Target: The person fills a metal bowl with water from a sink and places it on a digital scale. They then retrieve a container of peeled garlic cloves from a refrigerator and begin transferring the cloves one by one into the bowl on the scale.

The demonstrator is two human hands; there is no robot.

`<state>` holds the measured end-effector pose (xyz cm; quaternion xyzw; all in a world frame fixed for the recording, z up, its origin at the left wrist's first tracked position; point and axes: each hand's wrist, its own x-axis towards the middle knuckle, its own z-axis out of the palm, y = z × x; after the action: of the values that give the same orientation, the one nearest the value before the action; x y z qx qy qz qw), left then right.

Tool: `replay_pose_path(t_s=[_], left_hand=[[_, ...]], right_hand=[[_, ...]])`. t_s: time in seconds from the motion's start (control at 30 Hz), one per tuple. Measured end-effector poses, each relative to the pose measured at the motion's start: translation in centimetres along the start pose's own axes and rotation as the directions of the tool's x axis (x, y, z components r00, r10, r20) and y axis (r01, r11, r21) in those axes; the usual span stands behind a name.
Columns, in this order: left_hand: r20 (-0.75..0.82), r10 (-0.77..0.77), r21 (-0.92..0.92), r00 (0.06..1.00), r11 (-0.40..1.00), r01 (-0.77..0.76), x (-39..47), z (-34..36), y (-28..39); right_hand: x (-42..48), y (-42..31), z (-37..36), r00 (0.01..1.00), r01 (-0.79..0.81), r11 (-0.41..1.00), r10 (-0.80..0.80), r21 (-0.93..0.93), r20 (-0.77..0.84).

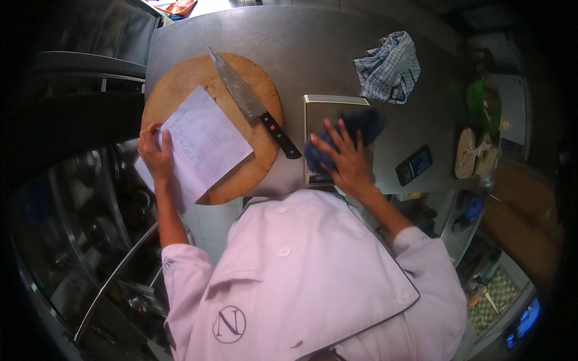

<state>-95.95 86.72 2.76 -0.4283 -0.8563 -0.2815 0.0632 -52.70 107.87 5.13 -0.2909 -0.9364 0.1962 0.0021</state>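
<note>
My left hand (156,152) holds the left edge of a folded sheet of white paper (208,140) between thumb and fingers. The paper bears handwriting and lies partly over a round wooden cutting board (253,72). Beside the paper, a chef's knife (241,97) with a black riveted handle rests across the board, its handle end reaching past the rim. My right hand (350,164), fingers spread, presses a bunched dark blue cloth (368,124) onto a flat, metal-topped kitchen scale (318,113). Hand and cloth hide much of the scale's top and look slightly blurred.
All this stands on a stainless steel table (311,49). A checked cloth (390,67) lies at the back right, and a smartphone (414,165) near the front edge. Further right are a tied plastic bag (465,153) and a green container (476,104). Shelves with metal cookware (99,230) stand at left.
</note>
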Motion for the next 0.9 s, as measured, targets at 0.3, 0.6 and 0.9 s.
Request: replay_pose_path(t_s=[0.3, 0.6, 0.9], left_hand=[[0.013, 0.02, -0.002, 1.0, 1.0, -0.02, 0.2, -0.1, -1.4], [-0.02, -0.016, 0.037, 1.0, 0.999, 0.017, -0.5, -0.6, -1.1], [-0.287, -0.252, 0.273, 0.924, 0.903, 0.331, -4.8, -4.7, -0.7]], right_hand=[[0.6, 14.2, -3.0, 0.799, -0.176, 0.983, 0.172, 0.049, -0.576], [9.0, -7.4, -4.5, 0.997, -0.073, 0.877, 0.075, 0.475, 0.015], [10.1, -10.9, 0.5, 0.991, -0.104, 0.875, 0.134, 0.472, -0.03]])
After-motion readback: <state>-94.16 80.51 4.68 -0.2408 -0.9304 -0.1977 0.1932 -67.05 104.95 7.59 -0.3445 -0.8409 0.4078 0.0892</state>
